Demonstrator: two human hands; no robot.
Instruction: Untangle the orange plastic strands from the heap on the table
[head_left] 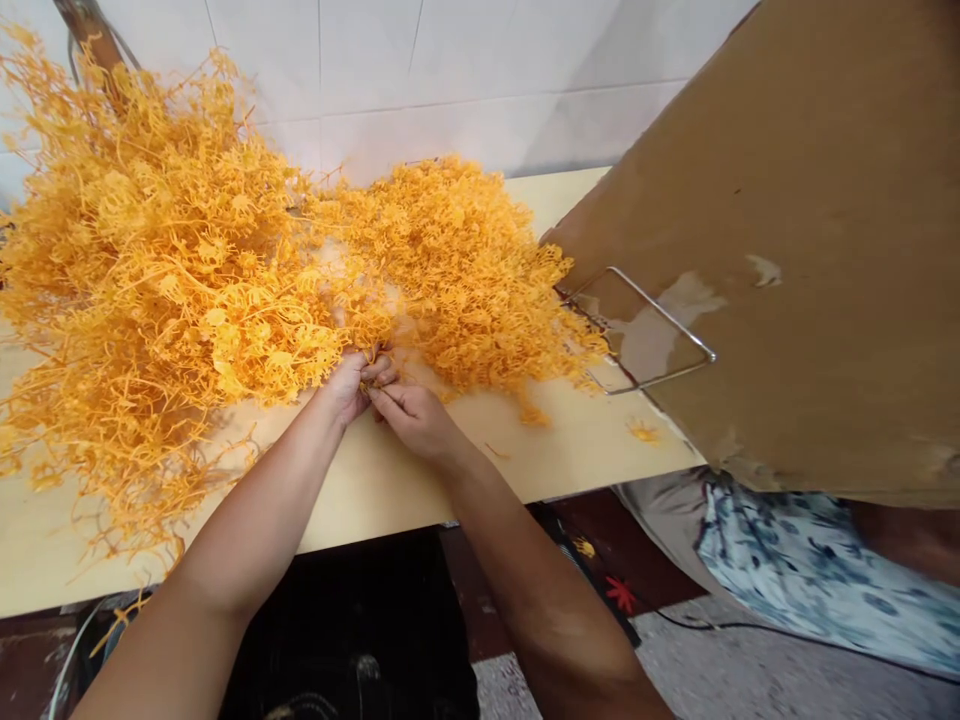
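1. Large heap of orange artificial foliage [172, 250] – piled on the left of the counter [397, 490], with strands reaching toward its front edge.
2. Left hand [354, 388] – fingers closed in a pinch on thin stems at the right foot of that heap.
3. Held sprig [373, 322] – located at the fingertips of both hands, its leafy part just beyond them on the wall side. Its long axis appears to be pointed away from the body; the stem end is mostly hidden by fingers.
4. Right hand [411, 412] – thumb and fingertips pressed together on the stem, touching the left hand's fingers. Neither hand can be called clearly nearer.
5. Smaller orange heap [465, 270] – set beyond and to the right of the hands. Bare counter surface is seen between the hands and the front edge.
6. Loose orange piece [643, 431] – lying near the right end.
7. Bent wire frame [675, 330] – seen against a large cardboard sheet [810, 220], by which the right side is bounded.
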